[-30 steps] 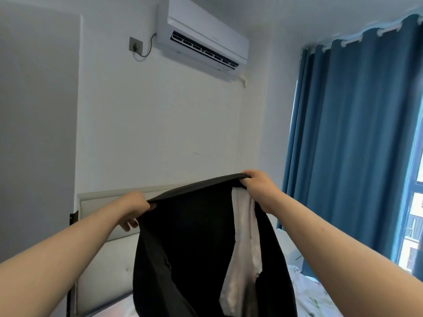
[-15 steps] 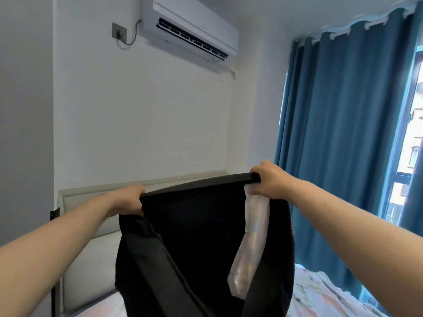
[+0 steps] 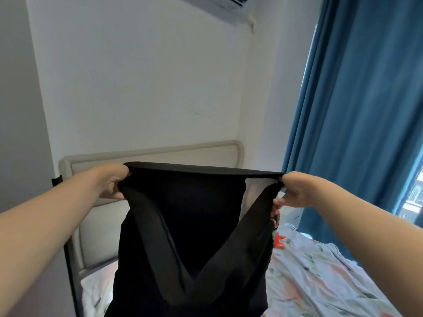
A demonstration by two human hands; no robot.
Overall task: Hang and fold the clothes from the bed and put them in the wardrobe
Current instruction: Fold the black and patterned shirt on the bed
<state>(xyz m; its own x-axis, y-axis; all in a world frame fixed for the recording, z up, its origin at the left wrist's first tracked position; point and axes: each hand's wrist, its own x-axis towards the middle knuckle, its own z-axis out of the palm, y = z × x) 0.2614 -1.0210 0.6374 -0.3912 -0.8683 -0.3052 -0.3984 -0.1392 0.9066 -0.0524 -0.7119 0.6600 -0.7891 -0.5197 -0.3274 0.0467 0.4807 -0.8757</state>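
A black garment (image 3: pixel 194 236), which looks like trousers, hangs in front of me with its top band pulled taut and level. My left hand (image 3: pixel 112 181) grips the left end of the band. My right hand (image 3: pixel 295 191) pinches the right end. The cloth hangs down over the bed (image 3: pixel 320 277), which has a pale floral sheet. A red and patterned piece of clothing (image 3: pixel 278 234) lies on the bed behind the garment's right edge, mostly hidden.
A padded beige headboard (image 3: pixel 160 154) stands against the white wall. Blue curtains (image 3: pixel 357 110) hang on the right beside a window. An air conditioner (image 3: pixel 229 5) is mounted high on the wall. A grey wall panel (image 3: pixel 20 133) fills the left.
My hands have moved apart and stretched the waistband flat. The white pocket lining near my right hand no longer shows. The view has tilted down, showing more of the bed.
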